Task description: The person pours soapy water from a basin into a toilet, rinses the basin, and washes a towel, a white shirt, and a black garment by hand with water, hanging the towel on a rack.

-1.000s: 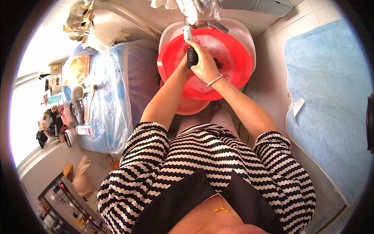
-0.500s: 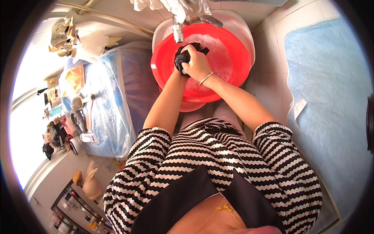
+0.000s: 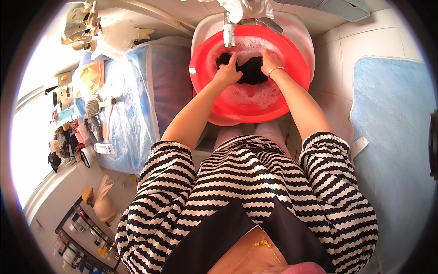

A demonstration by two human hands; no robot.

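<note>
A wet black cloth (image 3: 252,71) lies partly spread in the foamy water of a red basin (image 3: 200,93). My left hand (image 3: 227,74) grips it at the left, index finger stretched forward and thumb apart; a dark part of the cloth shows beyond those fingers. At its right edge my right hand (image 3: 271,64), with a bracelet on the wrist, holds the cloth between thumb and fingers. The undersides of both hands are hidden.
The basin sits in a white sink (image 3: 306,41) under a metal faucet (image 3: 229,35), with white cloth hanging above. Left stands a plastic-covered surface (image 3: 130,105) bearing a hairbrush (image 3: 96,106) and a tube (image 3: 104,148). A blue mat (image 3: 390,137) lies at the right.
The black cloth was bunched between both hands above the basin; now it is lowered into the water and spread out. My hands have moved apart. The whole view has shifted slightly.
</note>
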